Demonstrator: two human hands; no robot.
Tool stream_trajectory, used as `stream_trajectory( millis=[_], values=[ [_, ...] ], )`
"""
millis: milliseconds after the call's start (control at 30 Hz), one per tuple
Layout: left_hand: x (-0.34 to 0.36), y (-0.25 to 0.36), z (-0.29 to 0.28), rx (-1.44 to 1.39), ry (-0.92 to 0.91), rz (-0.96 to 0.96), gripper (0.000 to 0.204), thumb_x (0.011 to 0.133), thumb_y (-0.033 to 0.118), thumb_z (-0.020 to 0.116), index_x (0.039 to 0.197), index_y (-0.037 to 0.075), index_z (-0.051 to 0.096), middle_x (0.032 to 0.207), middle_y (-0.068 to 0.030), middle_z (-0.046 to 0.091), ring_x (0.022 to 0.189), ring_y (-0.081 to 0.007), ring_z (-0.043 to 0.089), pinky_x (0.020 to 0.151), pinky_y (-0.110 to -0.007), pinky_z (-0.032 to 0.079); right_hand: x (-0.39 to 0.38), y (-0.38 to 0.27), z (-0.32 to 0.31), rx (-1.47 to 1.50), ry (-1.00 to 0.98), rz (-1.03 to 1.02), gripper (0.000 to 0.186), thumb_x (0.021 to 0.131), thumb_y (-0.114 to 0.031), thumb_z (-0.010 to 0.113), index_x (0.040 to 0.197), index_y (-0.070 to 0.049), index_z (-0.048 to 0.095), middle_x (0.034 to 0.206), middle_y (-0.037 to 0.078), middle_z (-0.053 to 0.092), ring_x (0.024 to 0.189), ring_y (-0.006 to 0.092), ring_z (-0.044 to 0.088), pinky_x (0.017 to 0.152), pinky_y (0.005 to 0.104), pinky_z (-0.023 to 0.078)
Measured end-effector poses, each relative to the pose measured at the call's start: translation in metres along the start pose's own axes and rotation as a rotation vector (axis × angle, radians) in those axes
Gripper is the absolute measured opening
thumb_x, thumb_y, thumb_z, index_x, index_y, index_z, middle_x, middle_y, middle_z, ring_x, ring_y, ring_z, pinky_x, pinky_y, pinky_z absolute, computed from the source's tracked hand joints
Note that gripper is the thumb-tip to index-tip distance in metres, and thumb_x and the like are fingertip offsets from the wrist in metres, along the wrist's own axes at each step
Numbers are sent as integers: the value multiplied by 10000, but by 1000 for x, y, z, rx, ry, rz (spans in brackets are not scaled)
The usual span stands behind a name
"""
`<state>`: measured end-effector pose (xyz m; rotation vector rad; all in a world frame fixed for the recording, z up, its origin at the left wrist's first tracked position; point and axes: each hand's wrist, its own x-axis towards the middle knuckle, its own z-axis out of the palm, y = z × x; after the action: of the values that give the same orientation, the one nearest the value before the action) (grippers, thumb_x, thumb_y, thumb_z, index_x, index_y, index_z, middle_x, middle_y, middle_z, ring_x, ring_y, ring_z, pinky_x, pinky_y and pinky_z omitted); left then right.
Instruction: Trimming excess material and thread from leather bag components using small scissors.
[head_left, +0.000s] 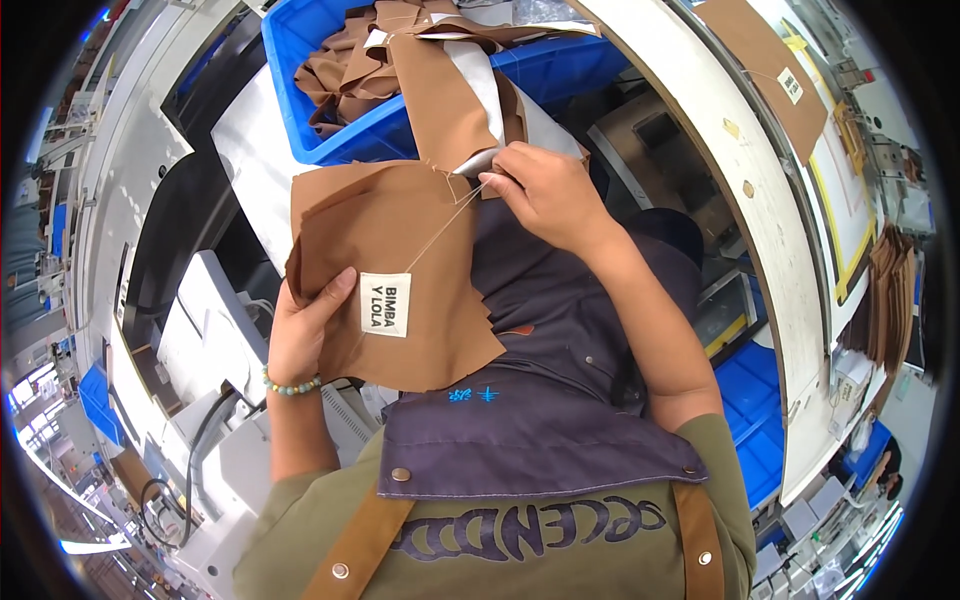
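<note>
A brown fabric piece (pixel 430 225) with a stitched white label (pixel 385 305) lies over my lap. My left hand (pixel 303 325) grips its left edge, thumb on top beside the label and fingers hidden beneath. Pale loose threads (pixel 435 238) run from the label's upper right corner up to my right hand (pixel 550 195). That hand is closed, pinching the threads between thumb and fingertips above the fabric's upper right corner. Right by those fingers hangs another brown strip (pixel 435 95) with a white backing, draped over a blue bin.
The blue bin (pixel 350 143) ahead holds crumpled brown pieces (pixel 345 85). A curved pale table edge (pixel 745 200) runs along my right, with a labelled brown panel (pixel 750 50) beyond it. Brown pieces (pixel 885 300) hang farther right. A white machine (pixel 205 325) stands at my left.
</note>
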<state>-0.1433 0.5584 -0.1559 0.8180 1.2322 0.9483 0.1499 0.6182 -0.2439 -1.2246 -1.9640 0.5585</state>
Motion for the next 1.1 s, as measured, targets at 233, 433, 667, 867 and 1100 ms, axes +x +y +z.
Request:
stream_trajectory(
  millis=[233,433,667,867,1100],
  values=[
    [-2,-1,-13,130,-150,-71,514,966,0,631,1448,-17,453,1329,-88,622,1188,-161,604,1018,-318,478,-1,4,8,32,141,45,258,1008,-258,583,869,-43,620,760,134,632,715,354,628,631,434,498],
    [-5,-1,-13,51,-49,-36,538,952,-24,638,1455,-2,450,1321,-84,624,1209,-173,591,1028,-324,471,0,9,3,-180,343,211,383,909,-375,724,1018,-29,601,851,98,589,747,340,674,624,434,532],
    [-7,0,-4,63,-79,-10,559,941,-35,648,1460,9,445,1330,-89,618,1222,-175,585,1034,-329,470,-20,69,8,-415,313,307,193,842,-146,708,1023,-85,679,965,75,674,810,335,700,701,414,570],
    [-6,-1,-5,57,-60,-6,565,943,-27,651,1465,11,439,1338,-90,612,1227,-178,581,1042,-333,464,-49,22,-96,-331,577,198,67,852,25,602,866,-36,626,883,112,669,778,284,675,716,370,539],
    [0,2,5,-25,-68,-11,496,963,12,647,1432,0,489,1312,-86,629,1204,-171,598,1019,-330,477,-100,-53,-207,-994,892,-227,218,809,133,513,822,-17,670,891,127,701,813,239,667,708,328,520]
  ],
)
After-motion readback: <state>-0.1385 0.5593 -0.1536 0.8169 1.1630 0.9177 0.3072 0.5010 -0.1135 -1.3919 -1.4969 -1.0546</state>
